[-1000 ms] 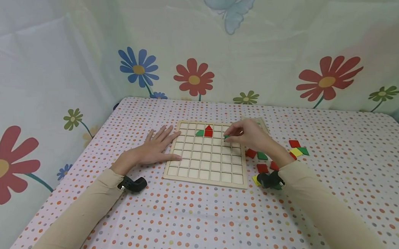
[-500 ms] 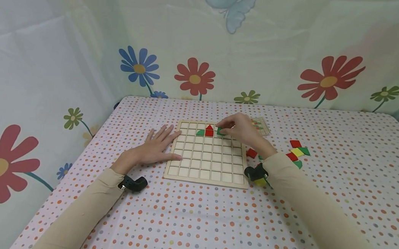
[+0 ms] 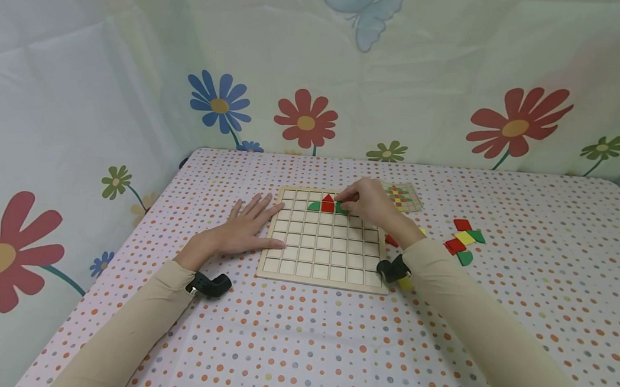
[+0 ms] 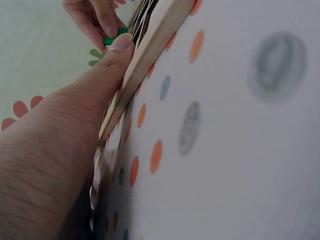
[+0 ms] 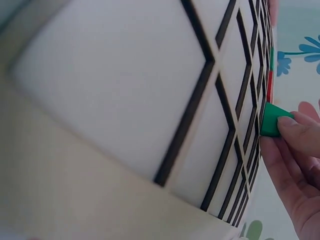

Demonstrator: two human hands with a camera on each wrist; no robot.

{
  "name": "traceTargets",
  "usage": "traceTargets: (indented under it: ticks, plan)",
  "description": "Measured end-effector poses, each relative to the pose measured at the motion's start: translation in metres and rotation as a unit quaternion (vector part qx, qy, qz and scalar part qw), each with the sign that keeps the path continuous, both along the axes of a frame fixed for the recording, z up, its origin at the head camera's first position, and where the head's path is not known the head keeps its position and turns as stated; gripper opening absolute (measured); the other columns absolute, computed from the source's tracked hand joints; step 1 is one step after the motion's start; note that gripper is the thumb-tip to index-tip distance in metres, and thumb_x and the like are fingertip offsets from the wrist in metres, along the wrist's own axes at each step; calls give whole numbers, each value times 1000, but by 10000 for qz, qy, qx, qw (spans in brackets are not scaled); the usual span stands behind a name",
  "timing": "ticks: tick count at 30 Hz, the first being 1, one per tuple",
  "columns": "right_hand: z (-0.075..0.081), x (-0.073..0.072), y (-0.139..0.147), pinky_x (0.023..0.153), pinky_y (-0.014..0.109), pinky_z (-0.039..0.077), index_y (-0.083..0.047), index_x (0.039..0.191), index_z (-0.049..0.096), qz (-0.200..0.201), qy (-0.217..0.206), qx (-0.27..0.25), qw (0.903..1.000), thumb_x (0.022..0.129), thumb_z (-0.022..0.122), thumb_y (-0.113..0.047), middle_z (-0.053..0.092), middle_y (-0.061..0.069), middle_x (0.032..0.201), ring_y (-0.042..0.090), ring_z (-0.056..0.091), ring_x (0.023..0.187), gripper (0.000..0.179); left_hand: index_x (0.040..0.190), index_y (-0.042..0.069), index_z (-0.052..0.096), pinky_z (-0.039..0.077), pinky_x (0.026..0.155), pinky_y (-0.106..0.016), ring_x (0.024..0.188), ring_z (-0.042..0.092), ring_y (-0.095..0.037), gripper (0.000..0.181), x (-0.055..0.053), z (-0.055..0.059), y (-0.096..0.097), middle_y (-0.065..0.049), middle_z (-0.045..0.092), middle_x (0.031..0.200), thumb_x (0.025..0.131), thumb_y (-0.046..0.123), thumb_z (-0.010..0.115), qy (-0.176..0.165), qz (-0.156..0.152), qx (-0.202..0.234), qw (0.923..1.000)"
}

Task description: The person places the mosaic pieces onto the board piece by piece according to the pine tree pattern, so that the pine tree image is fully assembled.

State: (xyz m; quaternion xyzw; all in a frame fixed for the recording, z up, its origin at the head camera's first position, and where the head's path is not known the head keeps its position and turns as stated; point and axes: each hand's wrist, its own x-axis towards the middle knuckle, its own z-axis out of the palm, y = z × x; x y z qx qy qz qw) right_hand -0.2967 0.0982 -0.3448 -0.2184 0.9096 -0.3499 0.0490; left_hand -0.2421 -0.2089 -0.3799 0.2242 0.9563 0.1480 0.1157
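Observation:
A wooden grid board [image 3: 306, 258] lies on the spotted cloth. Near its far edge sit a red triangle [image 3: 328, 198], a red square [image 3: 327, 207] under it and a green rounded tile [image 3: 314, 206] to their left. My right hand [image 3: 375, 206] pinches another green tile [image 5: 270, 120] between thumb and fingers, just right of the red square; in the right wrist view the tile stands tilted at the board's surface. With fingers spread straight, my left hand [image 3: 238, 230] rests on the board's left edge, its thumb [image 4: 112, 62] along the rim.
A pattern card [image 3: 408, 198] lies behind the board's far right corner, partly hidden by my right hand. Right of the board are loose tiles: red [image 3: 461, 224], yellow [image 3: 465, 238] and green [image 3: 465, 258]. Others are partly covered by my right forearm.
My right hand has carried the green tile leftward and slightly away from me, to beside the red square. More of the pattern card shows. The left hand stays on the board's edge.

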Motion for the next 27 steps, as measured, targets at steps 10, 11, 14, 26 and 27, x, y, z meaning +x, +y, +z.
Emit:
traceTargets:
  ticks: [10,11,14,26,27]
  plan:
    - [5,1,-9,89,42,60,7,117,76,122,-41,474,9988,98,68,7,74,24,119,36,71,108,21,171,23,9,-14,123,-62,161,-15,-30,105,-1,-4,-3,-10,-7,176,93,78,53,-80,36,-11,10000]
    - [5,2,-11,89,42,60,8,118,76,143,15,565,9983,98,68,8,74,24,119,37,71,109,22,171,23,9,-14,123,-62,161,-15,-30,105,-1,-4,-3,-10,-8,176,93,80,52,-79,32,-4,10000]
    - [8,5,-17,90,41,60,9,119,74,116,108,910,9957,98,66,10,72,24,122,37,70,113,23,171,23,9,-14,123,-63,161,-14,-31,107,0,-4,-3,-11,-7,176,92,81,51,-66,14,37,10000]
    - [12,5,-20,92,42,60,9,119,74,236,349,1270,9910,97,68,9,73,24,120,37,71,112,23,171,23,8,-13,123,-65,161,-13,-32,103,1,1,-1,-11,-6,176,95,74,55,-77,-29,32,10000]
    - [12,5,-20,93,42,60,9,120,74,228,342,1292,9908,97,68,8,73,24,121,37,71,112,23,171,23,8,-13,122,-65,161,-13,-32,103,1,1,-1,-11,-6,176,95,74,56,-71,-32,15,10000]
